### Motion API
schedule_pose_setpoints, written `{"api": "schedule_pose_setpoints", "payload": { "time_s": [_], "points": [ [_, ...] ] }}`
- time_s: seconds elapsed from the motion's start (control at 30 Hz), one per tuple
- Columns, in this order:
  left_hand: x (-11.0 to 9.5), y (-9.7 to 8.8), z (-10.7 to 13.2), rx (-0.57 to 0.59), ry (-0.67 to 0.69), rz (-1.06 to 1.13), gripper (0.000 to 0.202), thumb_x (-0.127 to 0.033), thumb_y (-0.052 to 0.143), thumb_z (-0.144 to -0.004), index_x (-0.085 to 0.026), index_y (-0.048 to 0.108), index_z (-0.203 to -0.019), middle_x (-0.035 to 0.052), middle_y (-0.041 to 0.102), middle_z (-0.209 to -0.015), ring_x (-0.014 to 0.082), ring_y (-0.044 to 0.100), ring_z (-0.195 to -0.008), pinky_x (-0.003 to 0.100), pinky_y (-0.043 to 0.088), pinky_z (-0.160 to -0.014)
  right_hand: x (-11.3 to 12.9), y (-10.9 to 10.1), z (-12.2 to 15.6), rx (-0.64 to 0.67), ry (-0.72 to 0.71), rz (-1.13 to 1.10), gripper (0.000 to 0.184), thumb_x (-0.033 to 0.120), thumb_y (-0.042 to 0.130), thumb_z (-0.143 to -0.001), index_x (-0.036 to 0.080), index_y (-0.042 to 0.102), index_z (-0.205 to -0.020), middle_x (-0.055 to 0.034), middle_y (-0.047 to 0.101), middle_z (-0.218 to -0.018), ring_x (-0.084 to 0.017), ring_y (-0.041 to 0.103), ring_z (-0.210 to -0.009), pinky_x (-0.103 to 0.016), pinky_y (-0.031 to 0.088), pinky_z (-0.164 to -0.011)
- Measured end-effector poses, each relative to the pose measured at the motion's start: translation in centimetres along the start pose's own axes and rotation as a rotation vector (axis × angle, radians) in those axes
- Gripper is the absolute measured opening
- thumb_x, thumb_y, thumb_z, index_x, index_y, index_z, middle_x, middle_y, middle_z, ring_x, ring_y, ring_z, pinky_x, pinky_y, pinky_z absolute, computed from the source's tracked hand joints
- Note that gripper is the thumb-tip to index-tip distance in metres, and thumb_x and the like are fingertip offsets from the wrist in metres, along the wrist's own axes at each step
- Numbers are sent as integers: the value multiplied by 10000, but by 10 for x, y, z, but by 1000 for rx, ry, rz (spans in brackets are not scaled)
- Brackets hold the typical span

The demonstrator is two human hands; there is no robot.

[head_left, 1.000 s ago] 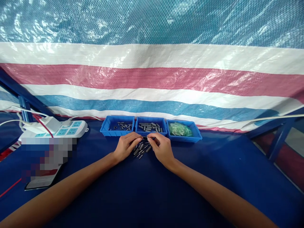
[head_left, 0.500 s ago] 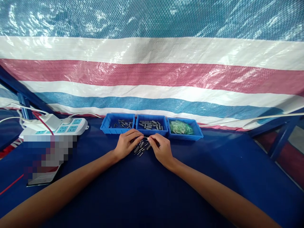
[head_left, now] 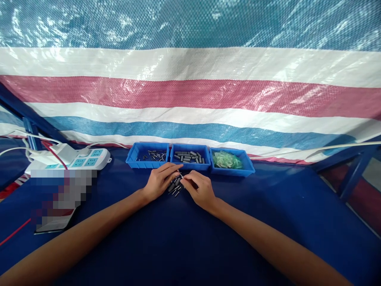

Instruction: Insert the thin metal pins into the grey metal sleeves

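My left hand (head_left: 159, 182) and my right hand (head_left: 200, 190) meet over a small heap of dark grey parts (head_left: 175, 186) on the blue table cover (head_left: 184, 238). Both hands have their fingers pinched together. Between the fingertips a thin pin-like part (head_left: 180, 174) shows, too small to name surely. Right behind the hands stand three blue trays: the left tray (head_left: 131, 157) with thin metal pins, the middle tray (head_left: 203, 150) with grey cylinders, the right tray (head_left: 245, 163) with pale green pieces.
A white power strip (head_left: 86, 159) with plugged cables lies at the back left, a red wire (head_left: 14, 234) beside a blurred flat item (head_left: 59, 198). A striped tarpaulin (head_left: 190, 91) hangs behind the trays. A blue frame (head_left: 354, 174) stands at the right.
My right hand has slid slightly left and towards me, fingertips closer to the left hand. The left hand stays almost still. The view has shifted a little.
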State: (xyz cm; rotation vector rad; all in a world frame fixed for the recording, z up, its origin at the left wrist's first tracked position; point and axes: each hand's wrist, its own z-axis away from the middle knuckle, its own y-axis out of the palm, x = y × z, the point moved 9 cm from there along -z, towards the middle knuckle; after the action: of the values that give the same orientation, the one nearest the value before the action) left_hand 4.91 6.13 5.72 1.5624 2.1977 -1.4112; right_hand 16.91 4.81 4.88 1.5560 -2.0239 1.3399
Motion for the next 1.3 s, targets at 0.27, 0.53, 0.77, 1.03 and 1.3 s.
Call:
{"api": "schedule_pose_setpoints", "payload": {
  "time_s": [0.27, 0.53, 0.77, 1.03, 1.3],
  "points": [
    [-2, 5, 1, 91, -5, 27, 360, -265, 405, -943, -215, 501, -1286, 82, 619, -1060, 168, 594, -981, 291, 493, -866, 1, 3, 2, 14, -33, 18, 202, 253, 458, -913, 183, 592, -779, -8, 520, -658, -121, 483, -586, -246, 388, -580],
    [1, 6, -1, 105, -45, 14, 381, -270, 411, -940, -222, 471, -1313, 73, 610, -1116, 175, 578, -1048, 294, 473, -917, -4, -12, -2, -90, 110, 51, 239, 262, 445, -923, 178, 553, -727, 3, 492, -639, -118, 460, -579, -249, 361, -581],
    [0, 7, 0, 117, -24, 15, 396, -259, 396, -945, -217, 444, -1336, 74, 606, -1125, 174, 571, -1067, 293, 471, -929, 0, -8, -1, -50, 49, 9, 215, 253, 449, -919, 175, 567, -758, -1, 503, -655, -121, 477, -592, -251, 371, -589],
    [0, 8, 2, 112, 10, -23, 452, -272, 380, -949, -204, 355, -1395, 88, 566, -1230, 192, 541, -1145, 321, 459, -977, -6, -15, -2, -130, 100, 28, 219, 245, 459, -922, 172, 552, -738, 2, 495, -644, -115, 462, -578, -251, 367, -583],
    [-2, 7, 2, 90, 27, 3, 449, -232, 416, -939, -217, 367, -1385, 66, 582, -1215, 171, 541, -1150, 305, 449, -991, 1, -13, -3, -101, 37, 17, 203, 231, 454, -925, 170, 563, -765, -4, 506, -663, -117, 475, -596, -250, 372, -590]
  ]
}}
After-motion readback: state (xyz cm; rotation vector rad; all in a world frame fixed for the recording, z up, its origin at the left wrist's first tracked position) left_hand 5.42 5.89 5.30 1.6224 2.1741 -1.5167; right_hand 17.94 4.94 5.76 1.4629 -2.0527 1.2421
